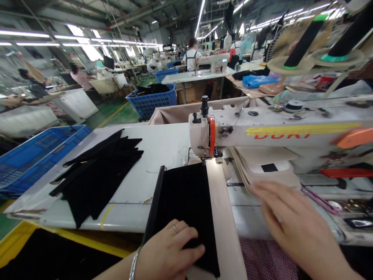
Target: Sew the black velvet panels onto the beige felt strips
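A black fabric panel (186, 202) and a beige strip (223, 217) beside it run from the table's front edge up to the needle area of the sewing machine (208, 134). My left hand (175, 249) rests on the black panel, fingers loosely bent and thumb apart, gripping nothing visible. My right hand (294, 221) is stretched out, slightly blurred, beside a stack of beige pieces (271, 157) under the machine arm. Its fingertips overlap the stack's near edge; whether they touch it I cannot tell. A small black square lies on a white patch there.
Several black fabric pieces (99, 171) are piled on the table's left side. A yellow bin (17, 241) with black fabric stands at lower left, a blue crate (43, 151) beyond it. Pink tweezers (320, 200) lie at right. Thread cones (304, 44) stand above the machine.
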Tool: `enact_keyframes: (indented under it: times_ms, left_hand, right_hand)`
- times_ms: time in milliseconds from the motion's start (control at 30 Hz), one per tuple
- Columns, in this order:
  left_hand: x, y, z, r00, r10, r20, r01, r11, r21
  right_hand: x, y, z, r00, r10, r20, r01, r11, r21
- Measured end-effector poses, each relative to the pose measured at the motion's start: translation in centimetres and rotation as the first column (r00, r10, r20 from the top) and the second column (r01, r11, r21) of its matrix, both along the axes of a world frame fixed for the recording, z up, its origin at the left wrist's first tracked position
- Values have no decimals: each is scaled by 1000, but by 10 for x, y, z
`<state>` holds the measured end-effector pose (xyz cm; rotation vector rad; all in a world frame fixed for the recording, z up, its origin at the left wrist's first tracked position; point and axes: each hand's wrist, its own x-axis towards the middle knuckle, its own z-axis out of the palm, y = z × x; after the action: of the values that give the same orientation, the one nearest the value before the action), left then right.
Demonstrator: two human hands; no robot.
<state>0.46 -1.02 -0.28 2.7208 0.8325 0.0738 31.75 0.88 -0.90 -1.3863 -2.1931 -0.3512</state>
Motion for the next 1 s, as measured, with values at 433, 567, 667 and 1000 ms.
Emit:
enact_keyframes:
  times_ms: [433,567,667,1000]
  left_hand:
    - [-2,-3,-2,998,53,44,-50,997,-55]
    - [-3,-3,-4,998,43,35,-40,996,-81]
    - [-4,-3,-5,999,29,33,-26,996,-82]
    - [-7,-7,-9,996,-67,54,62,995,77]
  right_hand:
    - [70,40,-3,967,-133,217,145,989,-40]
    - [58,-3,6,977,-46,208,65,994,-82]
    - [26,-33,5,981,82,173,-80,997,-18]
    - [-62,-70,-35,910,413,29,-412,911,-33]
